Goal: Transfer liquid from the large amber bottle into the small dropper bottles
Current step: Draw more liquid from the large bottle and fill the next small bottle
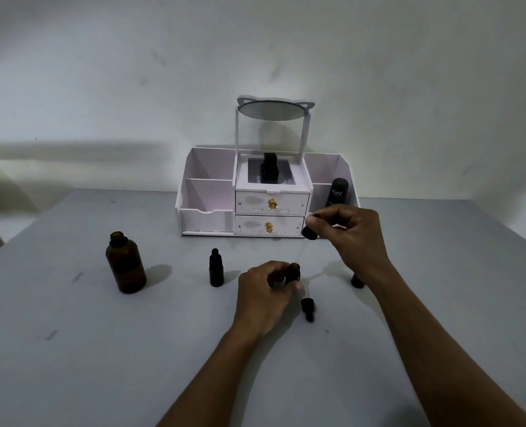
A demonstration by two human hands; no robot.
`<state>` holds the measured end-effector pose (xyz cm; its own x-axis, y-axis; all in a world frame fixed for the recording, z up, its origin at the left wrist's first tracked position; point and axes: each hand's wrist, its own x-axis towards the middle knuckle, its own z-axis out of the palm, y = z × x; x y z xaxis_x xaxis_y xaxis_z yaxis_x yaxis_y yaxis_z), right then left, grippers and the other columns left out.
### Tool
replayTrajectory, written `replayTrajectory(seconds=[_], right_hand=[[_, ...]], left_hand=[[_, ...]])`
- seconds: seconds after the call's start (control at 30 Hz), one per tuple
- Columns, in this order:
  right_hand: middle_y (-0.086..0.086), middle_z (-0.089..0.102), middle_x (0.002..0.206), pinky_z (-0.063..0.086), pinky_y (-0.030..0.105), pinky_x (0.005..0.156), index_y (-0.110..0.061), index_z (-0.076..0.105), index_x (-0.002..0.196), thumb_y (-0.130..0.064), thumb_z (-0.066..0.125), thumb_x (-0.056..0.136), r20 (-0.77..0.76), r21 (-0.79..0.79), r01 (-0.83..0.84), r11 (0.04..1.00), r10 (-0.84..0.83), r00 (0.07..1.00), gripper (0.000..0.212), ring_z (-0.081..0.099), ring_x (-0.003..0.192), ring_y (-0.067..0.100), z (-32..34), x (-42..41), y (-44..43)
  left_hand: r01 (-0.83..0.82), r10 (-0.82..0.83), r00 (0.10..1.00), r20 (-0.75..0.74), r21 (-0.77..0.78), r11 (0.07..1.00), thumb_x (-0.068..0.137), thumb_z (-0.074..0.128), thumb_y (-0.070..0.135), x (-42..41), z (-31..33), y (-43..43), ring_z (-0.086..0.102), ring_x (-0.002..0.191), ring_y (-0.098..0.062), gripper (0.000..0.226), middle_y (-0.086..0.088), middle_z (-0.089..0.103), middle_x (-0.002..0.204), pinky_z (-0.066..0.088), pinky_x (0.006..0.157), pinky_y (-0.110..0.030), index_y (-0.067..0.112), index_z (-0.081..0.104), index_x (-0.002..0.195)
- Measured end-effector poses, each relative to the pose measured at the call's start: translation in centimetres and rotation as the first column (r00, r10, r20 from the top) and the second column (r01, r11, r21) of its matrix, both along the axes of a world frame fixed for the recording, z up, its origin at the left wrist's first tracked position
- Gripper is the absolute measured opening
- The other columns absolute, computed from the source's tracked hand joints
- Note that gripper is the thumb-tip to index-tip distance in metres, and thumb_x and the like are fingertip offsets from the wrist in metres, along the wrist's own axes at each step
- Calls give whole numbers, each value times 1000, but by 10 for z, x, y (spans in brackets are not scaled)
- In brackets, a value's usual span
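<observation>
Clock bearings are taken from the open dropper bottle, with 12 pointing away from the wearer.

Open dropper bottle (293, 272): dark glass, uncapped, low at mid-table. Contents not readable. The left hand (265, 291) grips it, fingers and thumb curled round its body.

Right hand (354, 238), at 1 o'clock and raised: thumb and fingertips pinch a black dropper top (309, 232). Its faint glass pipette slants down toward the bottle's mouth. Cannot tell whether the tip is inside.

Loose dropper top (308, 309): lies on the table (101, 349) just beside the held bottle at 5 o'clock.

Capped dropper bottle (216, 268): upright, near at 9 o'clock.

Large amber bottle (126, 263): upright, neck open, well apart at 9 o'clock. Fill level not visible through the glass.

Dark item (357, 280) at 3 o'clock, half hidden by the right wrist. Cannot tell what it is.

White organiser (194, 192) at 12 o'clock against the wall, with a mirror (275, 110) on top:
- centre top compartment: black bottle (270, 167)
- right compartment: Kahf bottle (337, 192)
- drawers (272, 204) closed

Count:
- amber bottle: 1
- dropper bottles: 2 sure
- dropper tops: 3 (one held, one loose, one fitted)
- drawers: 2, each with a gold knob
</observation>
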<state>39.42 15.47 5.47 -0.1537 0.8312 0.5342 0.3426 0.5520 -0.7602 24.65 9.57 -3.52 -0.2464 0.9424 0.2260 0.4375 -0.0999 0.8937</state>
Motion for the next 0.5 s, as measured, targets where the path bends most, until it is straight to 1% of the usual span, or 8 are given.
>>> replayTrajectory(seconds=[0.07,0.13,0.17,0.2,0.27,0.33,0.43,0.5], right_hand=[[0,75,81,51,6,70,-11,78,92,-15,79,84,13,16,11,1000,-11,1000,9,69,76,5,6,0,-1],[2,76,83,54,10,73,-12,78,94,-16,79,84,8,41,13,999,-13,1000,11,71,77,9,15,2,-3],[2,77,84,56,14,76,-12,77,94,-16,79,84,-9,54,4,999,-3,1000,11,73,76,10,22,2,-4],[3,78,82,59,22,78,-11,78,94,-16,79,84,-36,64,-13,998,15,999,12,75,76,12,28,1,-5],[1,79,77,60,32,76,-14,78,92,-13,78,84,-107,67,-67,996,74,992,8,76,73,15,43,-2,-8],[-5,78,79,59,31,70,-21,76,89,-13,77,85,-173,72,-130,989,141,975,10,76,70,14,56,-13,-13],[-9,78,78,56,17,60,-21,75,90,-11,76,85,-243,78,-217,973,230,942,11,77,74,15,70,-38,-19],[-9,78,78,59,19,67,-16,75,95,-7,75,84,-270,81,-279,957,290,918,13,77,75,14,73,-62,-23]], left_hand=[[2,-2,1000,2,-17,1000,79,77,25,1,1,-1,62,96,2,39,13,68,111,47,90,-9,24,69,117],[0,1,1000,18,-45,999,78,78,27,2,2,-3,59,97,3,46,12,66,116,41,83,0,23,64,122],[4,-2,999,33,-50,999,78,78,28,2,2,-6,58,97,3,48,11,65,118,40,81,0,23,62,124],[14,-11,999,48,-53,999,78,77,29,-1,3,-10,58,99,3,50,10,64,119,41,82,-1,22,62,125],[32,-26,996,90,-68,997,79,77,29,-8,4,-19,59,99,2,48,9,65,118,43,85,-4,22,62,123],[25,-11,988,155,-84,996,78,78,26,-23,5,-32,60,97,2,43,9,66,112,45,85,-5,22,64,119],[-45,63,976,207,-89,995,77,79,26,-53,4,-53,64,95,-3,38,8,68,104,50,88,-13,22,68,112],[-113,130,969,209,-93,989,77,79,27,-77,5,-69,65,92,-2,33,13,68,98,51,84,-12,26,68,108]])
